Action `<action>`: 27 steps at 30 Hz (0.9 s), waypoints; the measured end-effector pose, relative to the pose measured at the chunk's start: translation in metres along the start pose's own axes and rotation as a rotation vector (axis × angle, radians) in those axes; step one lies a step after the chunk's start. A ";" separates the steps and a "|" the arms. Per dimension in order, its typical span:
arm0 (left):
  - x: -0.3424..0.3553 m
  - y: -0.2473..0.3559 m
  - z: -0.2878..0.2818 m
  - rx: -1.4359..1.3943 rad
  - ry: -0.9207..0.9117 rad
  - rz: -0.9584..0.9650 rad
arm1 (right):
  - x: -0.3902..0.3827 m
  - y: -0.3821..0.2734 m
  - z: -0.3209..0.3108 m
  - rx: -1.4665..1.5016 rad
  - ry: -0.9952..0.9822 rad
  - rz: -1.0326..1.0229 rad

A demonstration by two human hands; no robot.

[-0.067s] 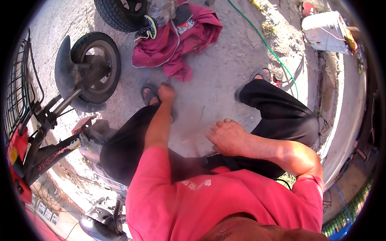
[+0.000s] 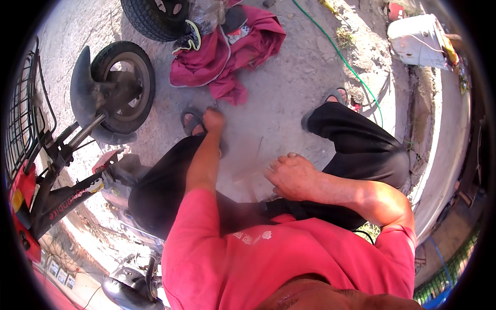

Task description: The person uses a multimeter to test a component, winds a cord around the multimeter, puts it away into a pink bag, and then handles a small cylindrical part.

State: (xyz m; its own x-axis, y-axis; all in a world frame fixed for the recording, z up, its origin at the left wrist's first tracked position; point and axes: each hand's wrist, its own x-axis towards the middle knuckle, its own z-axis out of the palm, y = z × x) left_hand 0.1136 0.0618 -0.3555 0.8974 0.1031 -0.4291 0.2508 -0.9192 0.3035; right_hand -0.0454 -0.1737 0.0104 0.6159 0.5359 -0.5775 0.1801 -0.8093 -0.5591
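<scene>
While the person squats on the concrete ground, the left hand reaches down just short of the crumpled maroon cloth, its grip closed in a fist; whether it holds anything cannot be told. Nearer than the cloth, the right hand hangs loosely curled, holding nothing. Left of the cloth stands a scooter's front wheel.
</scene>
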 end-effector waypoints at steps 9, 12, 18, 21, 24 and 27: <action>-0.004 0.016 -0.022 0.032 -0.044 -0.030 | 0.000 0.001 0.003 0.023 0.011 0.011; 0.011 0.004 -0.019 -0.151 -0.019 0.046 | 0.001 0.003 0.012 0.007 0.091 -0.020; 0.023 0.017 -0.017 -0.177 0.001 0.102 | -0.001 0.004 0.019 -0.005 0.140 -0.016; 0.026 0.017 -0.009 -0.152 -0.028 0.184 | -0.001 0.004 0.017 0.004 0.119 -0.024; 0.029 0.016 0.002 -0.213 0.075 0.268 | 0.000 0.004 0.019 0.011 0.129 -0.015; 0.032 0.015 0.010 -0.144 0.117 0.299 | -0.001 0.005 0.019 0.010 0.158 -0.019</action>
State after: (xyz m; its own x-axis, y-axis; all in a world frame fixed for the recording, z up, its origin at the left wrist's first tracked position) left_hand 0.1428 0.0472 -0.3731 0.9723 -0.1125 -0.2049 0.0112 -0.8532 0.5214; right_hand -0.0601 -0.1734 -0.0031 0.7257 0.5059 -0.4662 0.1855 -0.7965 -0.5755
